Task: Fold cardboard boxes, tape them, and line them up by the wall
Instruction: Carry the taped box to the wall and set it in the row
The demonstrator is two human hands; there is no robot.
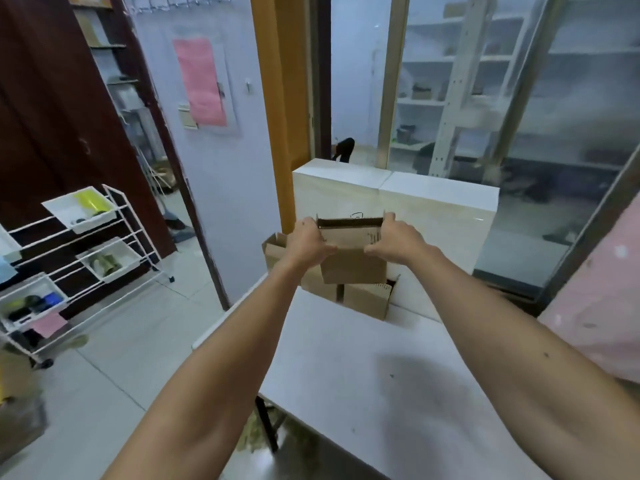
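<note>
Two hands grasp one cardboard box (351,263) (open-topped) over the desk's (381,393) far edge: left hand (309,239) on its left wall, right hand (394,239) opposite.

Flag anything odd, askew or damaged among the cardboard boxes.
Nothing stands out. The left hand and right hand grip an open-topped cardboard box over the row of boxes on the white table by the tiled half-wall. No tears, crushing or spills show.
</note>
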